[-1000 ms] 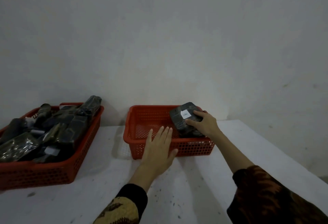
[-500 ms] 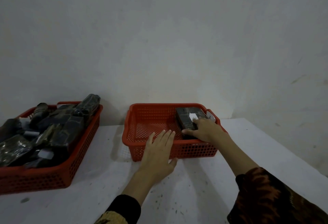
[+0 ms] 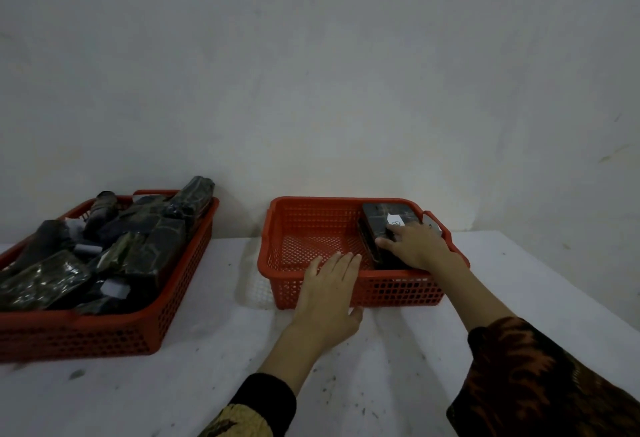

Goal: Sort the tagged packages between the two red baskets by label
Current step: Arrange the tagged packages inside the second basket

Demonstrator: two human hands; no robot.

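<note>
Over at right of centre, the right basket (image 3: 311,228) had just one package (image 3: 379,225) under the right hand (image 3: 415,246), fingers loosely on top, left hand (image 3: 329,294) flat on its rim, while the left basket (image 3: 104,329) was piled full.

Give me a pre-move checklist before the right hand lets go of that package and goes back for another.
1. Package inside the right basket, at its right end: ok.
2. Package lying flat on the basket floor: cannot tell; its near end is hidden by the right hand.
3. Right hand's grip released: not ok; fingers still on the package.
4. White tag facing up: ok; what is written on it: cannot tell.
5. Left hand steadying the basket's front wall, fingers flat: ok.
6. Left basket still holds packages to sort: ok; it is piled full.
</note>
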